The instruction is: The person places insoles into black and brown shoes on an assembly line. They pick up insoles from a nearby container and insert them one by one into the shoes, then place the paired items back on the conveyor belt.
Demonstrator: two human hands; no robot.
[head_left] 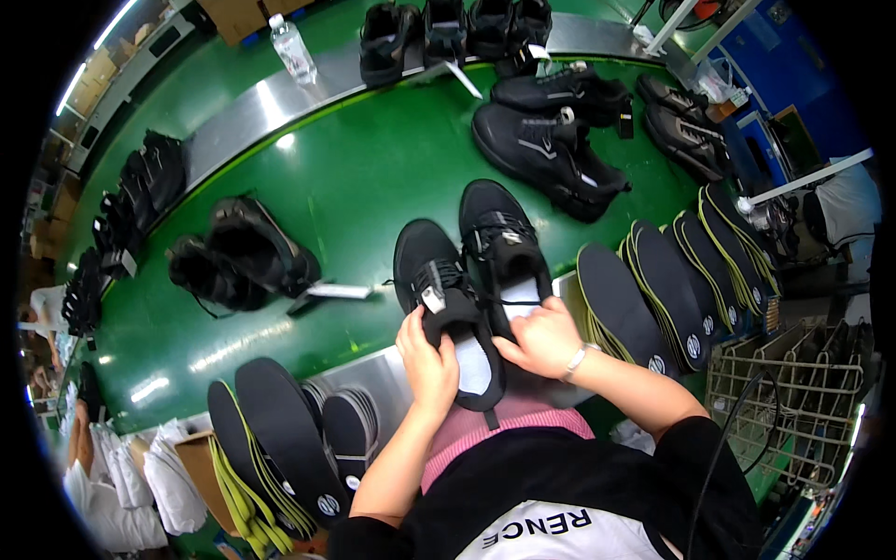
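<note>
Hands: left hand [429,371] holding black shoe [453,303], right hand [547,341] gripping second black shoe [506,252]
Insoles [611,303]: stacked outside both hands
Bottle [293,51]: far beyond left hand

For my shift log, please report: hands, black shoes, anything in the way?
Left hand gripping left black shoe; right hand gripping right black shoe near opening. Toes point away. Insole stacks either side, not blocking.
</note>
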